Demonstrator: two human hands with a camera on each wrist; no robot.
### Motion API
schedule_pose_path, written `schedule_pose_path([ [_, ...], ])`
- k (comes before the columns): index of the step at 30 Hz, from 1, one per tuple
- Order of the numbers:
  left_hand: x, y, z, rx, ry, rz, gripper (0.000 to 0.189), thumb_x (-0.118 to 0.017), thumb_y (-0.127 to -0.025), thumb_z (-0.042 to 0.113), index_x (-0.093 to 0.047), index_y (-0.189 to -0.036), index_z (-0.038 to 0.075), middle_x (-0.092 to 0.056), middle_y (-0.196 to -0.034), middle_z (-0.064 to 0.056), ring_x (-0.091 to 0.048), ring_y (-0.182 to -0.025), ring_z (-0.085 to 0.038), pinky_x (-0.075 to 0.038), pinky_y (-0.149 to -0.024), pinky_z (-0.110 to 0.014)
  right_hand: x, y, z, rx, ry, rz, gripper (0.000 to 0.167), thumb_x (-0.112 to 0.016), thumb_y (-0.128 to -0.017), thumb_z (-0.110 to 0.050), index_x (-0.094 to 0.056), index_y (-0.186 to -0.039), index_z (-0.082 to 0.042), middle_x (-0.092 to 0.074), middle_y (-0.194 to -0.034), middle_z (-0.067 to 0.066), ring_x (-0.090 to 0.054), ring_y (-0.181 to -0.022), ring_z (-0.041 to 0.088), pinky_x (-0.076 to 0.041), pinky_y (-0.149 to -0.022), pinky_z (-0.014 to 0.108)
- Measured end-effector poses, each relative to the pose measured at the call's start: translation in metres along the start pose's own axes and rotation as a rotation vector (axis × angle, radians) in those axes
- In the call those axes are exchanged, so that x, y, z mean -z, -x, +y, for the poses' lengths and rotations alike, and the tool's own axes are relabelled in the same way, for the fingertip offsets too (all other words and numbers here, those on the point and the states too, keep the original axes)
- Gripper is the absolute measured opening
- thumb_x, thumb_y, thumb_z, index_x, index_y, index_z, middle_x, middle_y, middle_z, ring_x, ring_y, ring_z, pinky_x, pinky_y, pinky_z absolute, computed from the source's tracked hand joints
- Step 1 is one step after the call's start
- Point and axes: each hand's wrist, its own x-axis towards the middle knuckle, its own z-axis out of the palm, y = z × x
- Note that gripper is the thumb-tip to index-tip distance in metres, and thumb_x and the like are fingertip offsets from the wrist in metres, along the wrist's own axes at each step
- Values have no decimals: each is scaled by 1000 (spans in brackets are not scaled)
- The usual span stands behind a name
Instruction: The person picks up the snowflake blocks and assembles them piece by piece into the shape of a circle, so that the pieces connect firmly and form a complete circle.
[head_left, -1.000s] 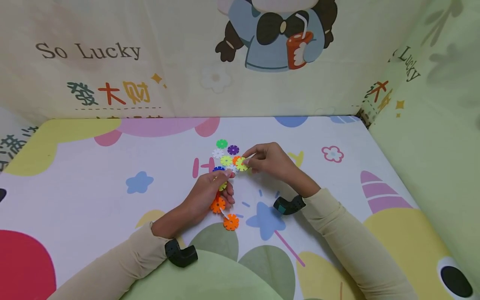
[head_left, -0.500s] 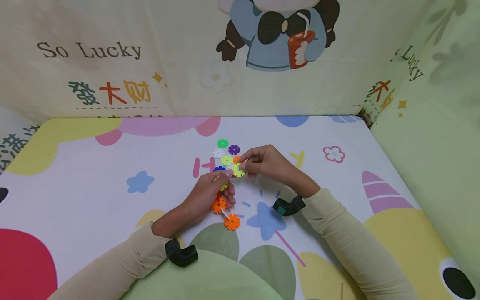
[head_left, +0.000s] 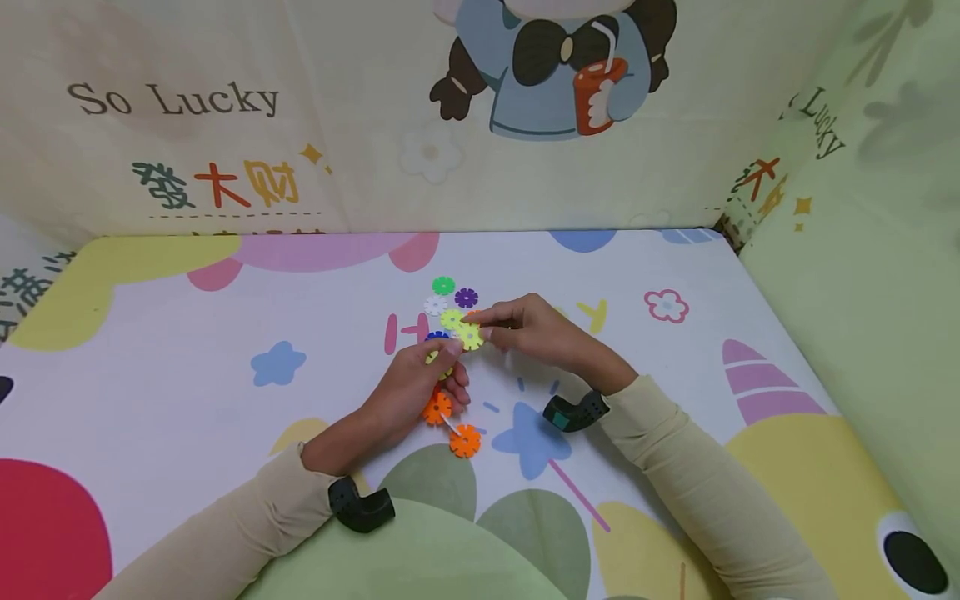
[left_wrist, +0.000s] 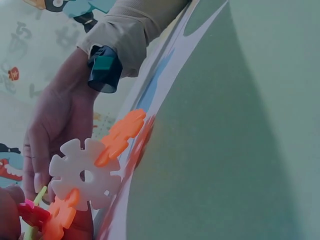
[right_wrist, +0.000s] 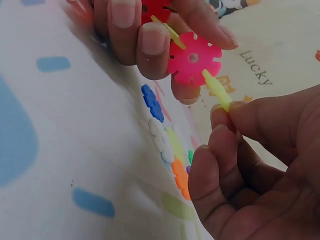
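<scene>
My left hand [head_left: 408,379] grips a chain of interlocking snowflake discs. From its lower end hang an orange disc [head_left: 465,442], a white disc [left_wrist: 70,167] seen edge-on from the head, and a second orange disc [head_left: 437,408]. Between the left fingers, the right wrist view shows a red disc [right_wrist: 156,9], a yellow one edge-on, and a pink disc [right_wrist: 181,65] at the upper end. My right hand [head_left: 536,332] pinches a yellow snowflake disc [right_wrist: 218,91] between thumb and fingers. Its edge meets the pink disc's rim; how deep it sits in a slot I cannot tell.
Loose discs lie on the patterned table just beyond the hands: green [head_left: 443,286], purple [head_left: 467,297], white [head_left: 435,306], yellow [head_left: 451,318] and blue [head_left: 437,336]. An orange one [right_wrist: 180,179] is partly hidden by the right hand. A printed cloth wall [head_left: 360,183] rises behind the table.
My right hand has brought its yellow disc left and slightly nearer, up against the pink disc. The left hand and its chain have hardly moved.
</scene>
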Motion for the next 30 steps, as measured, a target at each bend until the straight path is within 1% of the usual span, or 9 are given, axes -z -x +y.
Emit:
schedule_pose_path([
  [7, 1, 1, -2, -25, -28, -44, 37, -51, -102, 34, -56, -110, -2, -61, -81, -17, -64, -65, -24, -57, -66, -32, -2, 3, 1, -26, -16, -14, 28, -59, -94, -3, -68, -120, 0, -67, -93, 9, -56, -73, 23, -50, -70, 34],
  [11, 1, 1, -2, -27, -29, -58, 38, -49, -103, 34, -54, -105, -4, -59, -77, -16, -63, -64, -24, -57, -64, -32, -2, 4, 0, -27, -15, -9, 27, -60, -94, -4, -68, -119, 1, -67, -88, 9, -57, -71, 25, -50, -69, 35],
  [16, 2, 0, -3, -36, -8, -82, 39, -49, -103, 34, -51, -99, -5, -57, -72, -15, -60, -59, -22, -56, -60, -30, -2, 4, -1, -35, -20, -6, 27, -59, -95, -4, -68, -120, 0, -63, -79, 14, -54, -69, 29, -45, -65, 32],
  [20, 3, 0, -3, -37, 1, -88, 40, -48, -103, 34, -51, -100, -6, -56, -70, -14, -58, -56, -21, -55, -58, -29, -3, 4, -2, -55, -29, -4, 27, -60, -95, -4, -68, -120, 0, -63, -78, 14, -54, -69, 28, -44, -63, 31],
  [24, 4, 1, -2, -39, -2, -88, 41, -48, -103, 35, -50, -100, -6, -56, -70, -14, -59, -57, -21, -55, -59, -28, -5, 3, -3, -78, -43, -5, 27, -60, -95, -4, -68, -120, 0, -62, -77, 14, -53, -68, 24, -43, -63, 31],
  [30, 4, 1, -2, -42, -9, -91, 41, -48, -103, 35, -51, -98, -6, -57, -71, -15, -59, -59, -21, -56, -60, -29, -7, 2, -2, -96, -31, -8, 26, -60, -95, -7, -68, -120, -1, -61, -76, 13, -53, -68, 23, -44, -61, 30],
])
